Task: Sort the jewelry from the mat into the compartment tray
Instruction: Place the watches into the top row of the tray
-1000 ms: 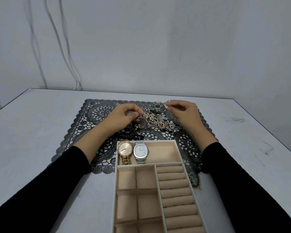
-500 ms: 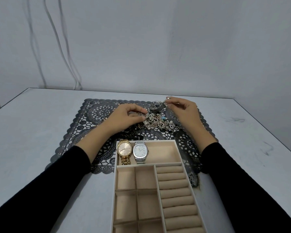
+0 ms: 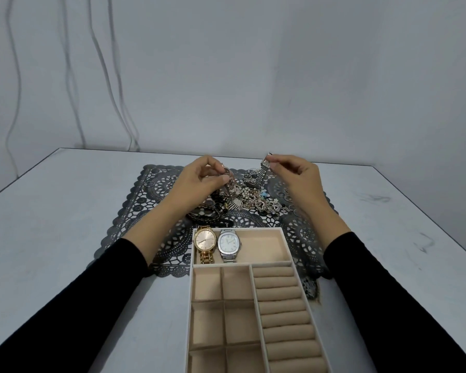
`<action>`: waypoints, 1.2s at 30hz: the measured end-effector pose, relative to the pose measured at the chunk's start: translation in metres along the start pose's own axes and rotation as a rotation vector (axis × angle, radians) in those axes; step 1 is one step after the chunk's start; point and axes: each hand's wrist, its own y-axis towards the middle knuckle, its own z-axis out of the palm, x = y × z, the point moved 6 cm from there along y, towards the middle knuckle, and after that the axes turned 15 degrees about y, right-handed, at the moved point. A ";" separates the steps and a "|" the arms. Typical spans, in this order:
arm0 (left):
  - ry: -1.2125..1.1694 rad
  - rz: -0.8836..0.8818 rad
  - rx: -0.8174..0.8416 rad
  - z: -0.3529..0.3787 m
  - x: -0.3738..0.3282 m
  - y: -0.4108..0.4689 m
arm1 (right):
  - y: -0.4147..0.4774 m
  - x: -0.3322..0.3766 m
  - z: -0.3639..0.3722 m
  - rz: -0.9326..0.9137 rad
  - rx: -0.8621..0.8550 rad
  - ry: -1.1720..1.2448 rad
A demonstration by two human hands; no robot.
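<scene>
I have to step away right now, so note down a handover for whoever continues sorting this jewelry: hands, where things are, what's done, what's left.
Left hand: pinches a metal band just above the pile.
Right hand: pinches a mesh-strap watch, raised, with the strap hanging toward the pile.
Done: gold watch and silver watch lie side by side in the tray's far compartment.
Left: the pile and loose rings on the mat. The small compartments and ring rolls hold nothing.
</scene>
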 end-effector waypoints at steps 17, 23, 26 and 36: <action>-0.194 0.030 -0.162 -0.042 -0.043 -0.066 | -0.049 0.061 0.026 -0.072 0.122 0.275; -0.191 0.050 -0.180 -0.055 -0.050 -0.095 | -0.073 0.073 0.028 -0.055 0.160 0.313; -0.187 0.046 -0.179 -0.057 -0.049 -0.109 | -0.086 0.076 0.028 -0.042 0.164 0.327; -0.134 0.043 -0.188 -0.054 -0.044 -0.142 | -0.117 0.064 0.036 0.055 0.255 0.381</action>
